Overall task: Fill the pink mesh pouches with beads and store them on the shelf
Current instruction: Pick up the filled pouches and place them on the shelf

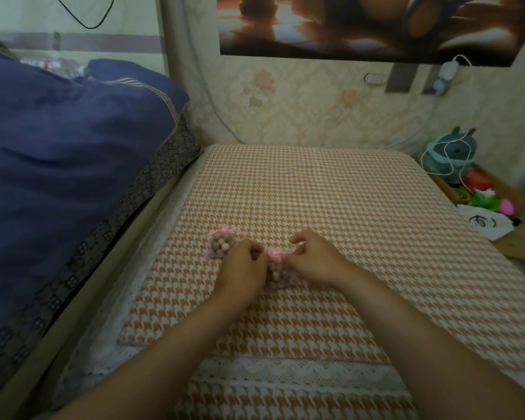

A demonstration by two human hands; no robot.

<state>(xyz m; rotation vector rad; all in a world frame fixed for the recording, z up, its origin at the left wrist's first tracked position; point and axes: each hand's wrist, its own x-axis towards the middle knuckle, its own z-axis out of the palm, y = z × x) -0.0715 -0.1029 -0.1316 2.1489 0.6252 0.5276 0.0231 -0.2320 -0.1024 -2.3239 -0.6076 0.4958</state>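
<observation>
I look down on an orange houndstooth mat (315, 192) that runs to a floral-papered wall (300, 110). Navy bedding (58, 147) crowds the mat's left edge and a white bag (482, 222) lies off its right edge. At mid-mat, my left hand (240, 265) and right hand (312, 259) pinch the neck ribbon of a bead-filled pink mesh pouch (275, 274). A second filled pouch (222, 245) lies just left of it. Beyond my hands, bare cloth stretches to the wall.

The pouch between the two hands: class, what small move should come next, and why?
Probably pull the ends of the pink ribbon outwards to draw the neck shut. The pouch looks full of beads, the left hand and right hand each pinch at the ribbon by its mouth, and the second pouch beside it lies filled, a bow on top.
</observation>
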